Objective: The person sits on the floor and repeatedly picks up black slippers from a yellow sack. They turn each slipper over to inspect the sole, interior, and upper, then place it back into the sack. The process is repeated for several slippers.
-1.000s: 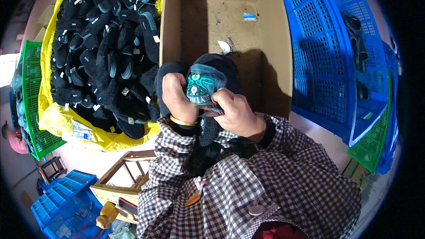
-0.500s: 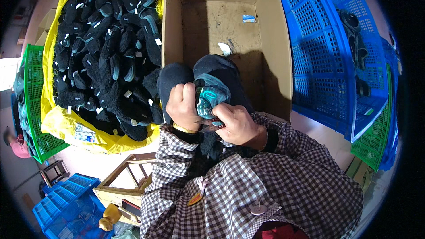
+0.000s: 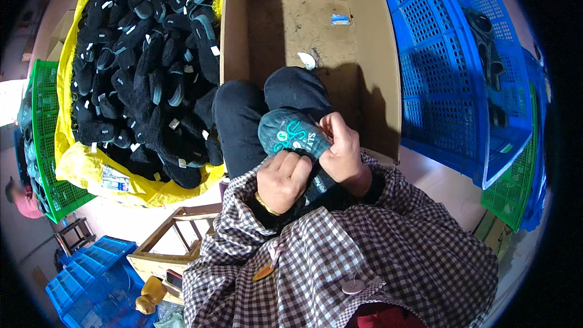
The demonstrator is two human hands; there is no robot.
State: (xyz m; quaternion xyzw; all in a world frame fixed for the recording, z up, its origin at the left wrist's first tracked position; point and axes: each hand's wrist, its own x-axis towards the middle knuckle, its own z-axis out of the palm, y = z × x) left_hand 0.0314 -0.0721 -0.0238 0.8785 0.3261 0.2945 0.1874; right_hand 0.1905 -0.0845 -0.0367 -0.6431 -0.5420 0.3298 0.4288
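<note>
A dark teal slipper (image 3: 288, 129) with bright green embroidery on its toe lies over my lap, its toe pointing away from me. My left hand (image 3: 283, 177) is closed on its near left side, fingers curled over the opening. On the other side my right hand (image 3: 344, 150) grips the edge, thumb against the embroidered upper. The black part of the slipper with small white lettering shows between my hands, and its heel end is partly hidden by them. Left of my knees, a pile of black fleecy slippers (image 3: 146, 67) with small white tags fills a yellow sack (image 3: 82, 167).
Beyond my knees stands an open cardboard box (image 3: 313, 6) holding a white scrap and loose threads. Blue crates (image 3: 434, 91) stand at the right, with dark footwear in one. A wooden stool (image 3: 161, 258), a blue crate (image 3: 91, 279) and a green crate (image 3: 48, 140) are at left.
The slipper now shows its rounded embroidered toe more fully and faces away from me. My left hand has come nearer my body; my right hand has moved up and rightward along the slipper.
</note>
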